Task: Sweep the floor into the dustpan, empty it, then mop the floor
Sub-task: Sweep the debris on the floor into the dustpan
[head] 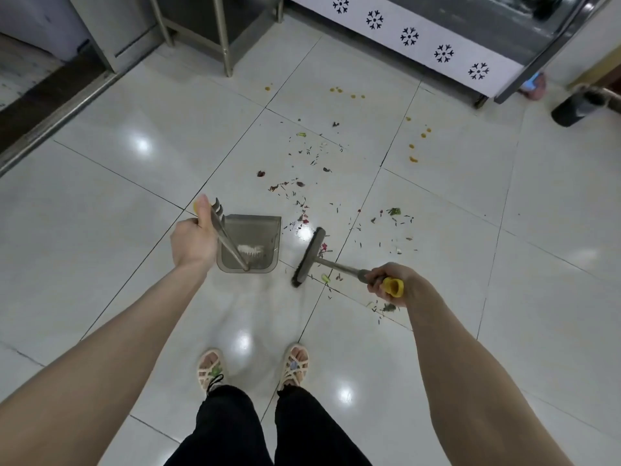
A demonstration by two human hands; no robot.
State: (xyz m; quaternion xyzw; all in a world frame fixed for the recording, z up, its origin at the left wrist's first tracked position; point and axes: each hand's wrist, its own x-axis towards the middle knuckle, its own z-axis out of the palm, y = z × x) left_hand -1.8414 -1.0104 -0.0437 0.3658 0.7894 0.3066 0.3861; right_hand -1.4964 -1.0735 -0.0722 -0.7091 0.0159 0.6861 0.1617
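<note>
The litter (302, 196), a loose scatter of dry leaf slivers, red petals and green scraps, lay above and to the right of the dustpan (258, 233) and ran diagonally toward the upper right of the frame. A few bits also lay lower right, by the broom's grip. The dustpan sat at frame centre, a boxy grey translucent plastic tray with rounded rear corners. Its straight open lip appeared to face the top of the frame. The broom head (309, 257), a narrow dark bristle bar, stood just right of the pan, its long axis nearly parallel to the pan's right wall, between the pan and most of the litter. The right hand (383, 280) was the nearer to the mess, its fingers wrapped round the metal shaft (339, 265) beside the yellow end cap (394, 286). The left hand (193, 243) gripped the pan's long metal handle (228, 243), thumb up. Around them spread glossy white floor tiles (134, 196), orange spots (412, 159) at right and steel table legs (228, 45) at top.
</note>
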